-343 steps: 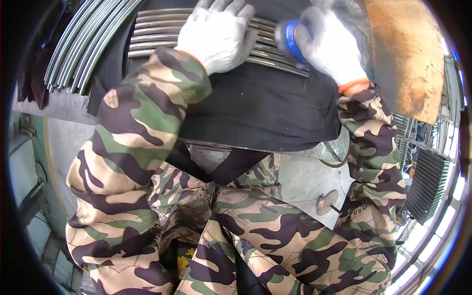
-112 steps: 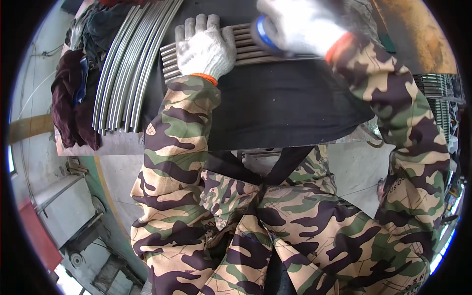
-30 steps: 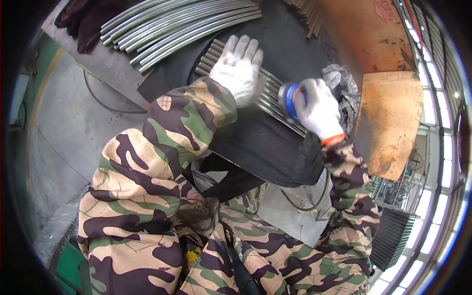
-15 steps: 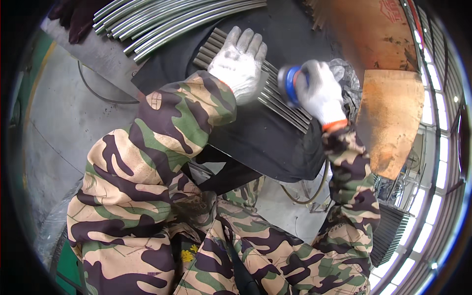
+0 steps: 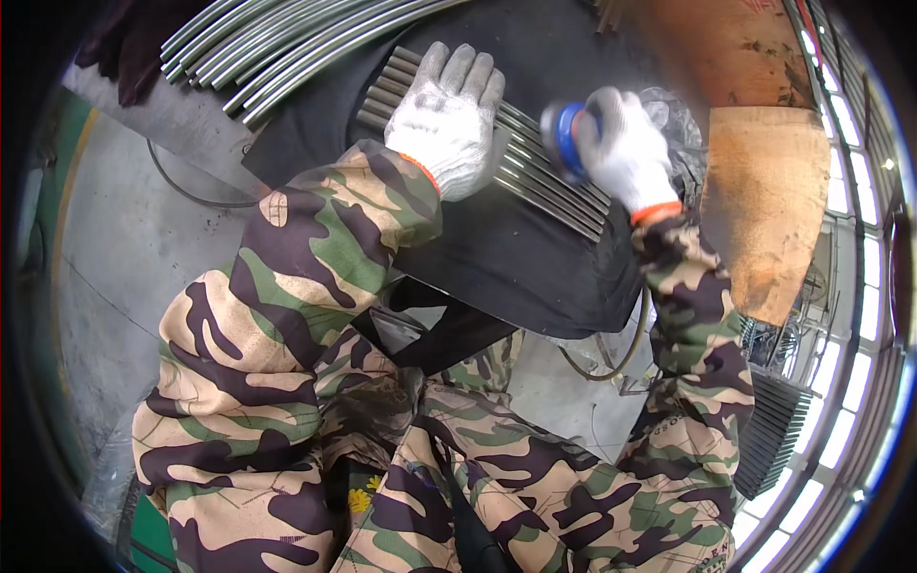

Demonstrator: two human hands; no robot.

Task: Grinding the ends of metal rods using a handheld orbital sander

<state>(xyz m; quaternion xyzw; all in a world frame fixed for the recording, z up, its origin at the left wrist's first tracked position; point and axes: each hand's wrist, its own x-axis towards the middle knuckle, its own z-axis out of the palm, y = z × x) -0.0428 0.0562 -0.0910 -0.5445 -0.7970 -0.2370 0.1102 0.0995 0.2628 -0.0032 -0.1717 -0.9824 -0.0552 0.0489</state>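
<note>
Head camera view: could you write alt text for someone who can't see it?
Seen from above, a person in camouflage sleeves and white gloves presses the left hand flat on a row of metal rods lying on a black mat, while the right hand grips a blue round tool over the rods. Curved metal tubes lie beyond.

Row of straight grey metal rods [image 5: 535, 177], laid side by side, flat on a black mat. The rods run diagonally under the left fingers [image 5: 468, 76], which press on them. Blue round tool head [image 5: 559, 141], blurred, gripped by the right fingers [image 5: 611, 115], sits against the rods just beside them.
</note>
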